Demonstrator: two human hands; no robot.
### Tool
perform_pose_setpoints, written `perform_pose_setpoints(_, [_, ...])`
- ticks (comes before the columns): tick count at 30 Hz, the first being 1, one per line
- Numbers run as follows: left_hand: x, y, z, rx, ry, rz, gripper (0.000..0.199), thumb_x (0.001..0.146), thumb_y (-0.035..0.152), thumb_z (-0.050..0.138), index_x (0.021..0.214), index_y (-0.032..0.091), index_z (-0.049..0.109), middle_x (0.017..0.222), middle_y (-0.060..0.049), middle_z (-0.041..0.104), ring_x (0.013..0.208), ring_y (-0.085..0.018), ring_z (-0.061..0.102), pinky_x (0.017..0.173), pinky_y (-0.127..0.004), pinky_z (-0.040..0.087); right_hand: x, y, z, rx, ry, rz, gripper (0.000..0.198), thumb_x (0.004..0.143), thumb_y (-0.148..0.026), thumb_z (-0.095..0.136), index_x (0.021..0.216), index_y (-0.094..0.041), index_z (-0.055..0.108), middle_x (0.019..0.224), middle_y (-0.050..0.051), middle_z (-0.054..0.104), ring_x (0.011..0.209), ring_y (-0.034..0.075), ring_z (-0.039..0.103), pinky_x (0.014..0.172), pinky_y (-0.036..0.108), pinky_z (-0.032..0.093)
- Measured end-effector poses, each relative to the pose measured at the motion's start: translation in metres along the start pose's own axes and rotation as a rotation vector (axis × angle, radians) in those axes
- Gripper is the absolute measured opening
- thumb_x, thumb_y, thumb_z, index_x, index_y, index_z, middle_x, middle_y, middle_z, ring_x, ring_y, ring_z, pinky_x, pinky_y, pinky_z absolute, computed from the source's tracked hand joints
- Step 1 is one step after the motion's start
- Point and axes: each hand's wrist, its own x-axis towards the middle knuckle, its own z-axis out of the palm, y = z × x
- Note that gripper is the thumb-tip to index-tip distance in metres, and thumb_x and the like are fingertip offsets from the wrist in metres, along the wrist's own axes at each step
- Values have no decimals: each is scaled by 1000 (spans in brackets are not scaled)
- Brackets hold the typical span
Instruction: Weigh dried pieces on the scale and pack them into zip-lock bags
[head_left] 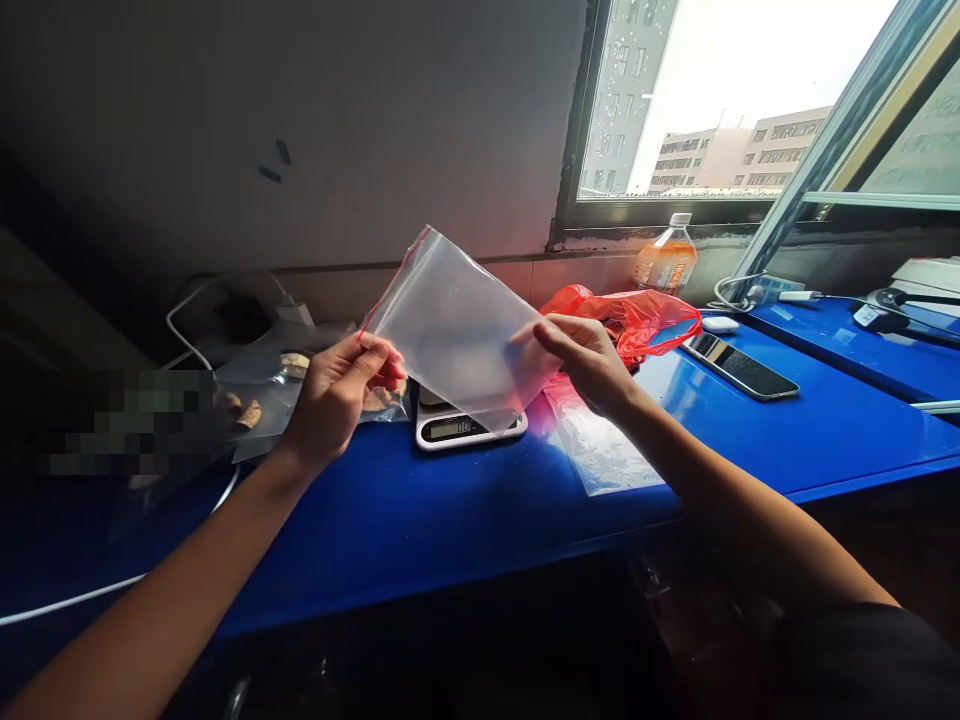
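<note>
lying at the left of the blue desk, pale brown pieces sit in or on clear plastic (which of the two is hard to tell), so some bagging may already be done. a white cable loops behind them and limits room on that side. next comes the left hand, its thumb and fingers closed on the red-edged end of a clear zip bag. the bag is held tilted in the air above the desk, in front of a kitchen scale in this view; no contents show in it, so any filling looks undone, and whether its mouth is parted cannot be told. the scale's display seems to read zero, which suggests nothing is being weighed. the right hand pinches the bag's opposite corner. beneath that hand a flat clear sheet of plastic reaches toward the desk's front edge, and a red plastic bag crowds the space behind. farther right lies a phone, with open blue surface before it; the person's best room for moving appears to be there and along the strip before the scale.
</note>
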Motion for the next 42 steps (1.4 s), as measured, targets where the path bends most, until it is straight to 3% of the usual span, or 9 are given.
perform_pose_setpoints(6, [6,-2,-6,-18,38,-45,17,79,32,63,68,20,62,68,-1,58,59,-12,54,56,-27,49,-3,0,8,-125,-7,37,44,85,-58,56,69,-18,60,52,-2,52,48,9,49,49,24,40])
perform_pose_setpoints(11, [5,-3,3,-141,99,-206,14,82,31,63,78,21,54,65,3,60,56,-12,56,54,-24,49,-10,8,26,-169,37,47,36,87,-56,56,82,-21,58,46,-7,42,38,8,39,38,24,29])
perform_pose_setpoints(15, [6,-2,3,-116,186,-215,12,85,30,59,80,21,54,56,5,54,45,-9,48,45,-20,41,-14,11,31,-160,-34,81,31,90,-53,55,97,-22,57,44,-9,40,36,8,38,37,23,27])
perform_pose_setpoints(19, [12,-4,-7,-113,184,-157,10,82,29,61,83,20,59,61,3,60,53,-10,54,51,-21,44,-15,7,25,-121,-308,162,35,90,-51,55,107,-20,55,49,-6,55,46,12,55,45,24,38])
perform_pose_setpoints(22, [14,-6,-12,-95,174,-110,9,78,27,64,78,19,62,63,2,61,57,-10,55,54,-21,44,-15,6,21,-110,-436,203,39,89,-48,58,113,-18,53,58,-4,59,54,13,58,50,24,42])
perform_pose_setpoints(29, [-4,-7,7,368,-88,42,24,79,42,67,86,19,70,76,-2,70,62,-15,60,58,-25,47,-12,6,24,-252,-66,-74,52,83,-40,65,126,-24,41,88,0,58,77,14,57,62,27,44])
perform_pose_setpoints(32, [-15,-5,21,457,-158,139,22,82,41,66,91,21,72,86,-4,74,73,-18,66,68,-29,52,-15,7,33,-482,-120,-173,48,84,-29,61,127,-23,42,91,4,59,83,17,58,70,31,46])
perform_pose_setpoints(35, [-23,-5,30,495,-212,222,23,83,35,65,103,24,68,82,-2,73,71,-17,67,65,-29,51,-19,9,45,-704,-192,-268,39,84,-16,54,122,-19,45,100,10,61,90,21,58,78,37,45])
perform_pose_setpoints(42, [-34,-12,36,442,-256,359,25,85,21,64,104,25,48,80,3,68,76,-14,70,66,-26,52,-20,13,56,-521,-266,-172,38,79,-8,51,114,-20,40,84,2,59,76,15,56,67,28,43])
